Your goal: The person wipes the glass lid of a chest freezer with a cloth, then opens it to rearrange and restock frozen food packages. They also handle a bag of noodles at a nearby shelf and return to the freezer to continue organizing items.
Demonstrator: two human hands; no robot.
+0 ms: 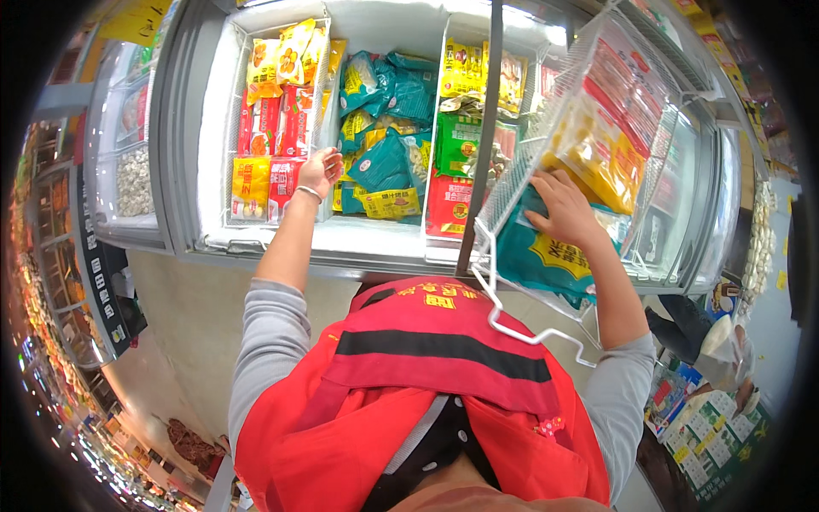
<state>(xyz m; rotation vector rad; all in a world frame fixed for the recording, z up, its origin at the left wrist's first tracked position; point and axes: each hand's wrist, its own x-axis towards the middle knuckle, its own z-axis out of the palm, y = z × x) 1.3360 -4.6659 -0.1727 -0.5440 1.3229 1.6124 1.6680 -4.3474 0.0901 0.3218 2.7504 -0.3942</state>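
My left hand (322,171) holds nothing, its fingers loosely apart beside the right wall of a white wire basket (323,80) in the chest freezer. To its right lies a loose pile of teal frozen-food bags (382,168). My right hand (566,208) grips the upper part of a large teal bag (544,259), thumb and fingers on its plastic. This bag sits in a tilted white wire basket (505,192) raised over the freezer's right side. Above it in the same basket are a yellow bag (592,150) and red-and-clear packs (627,83).
Yellow and red packs (262,121) fill the left basket. Green packs (457,144) and red packs (450,205) lie beyond a divider. A dark freezer frame bar (486,121) crosses between the sections. The freezer's front rim (358,264) runs before me. Another person (720,349) is at right.
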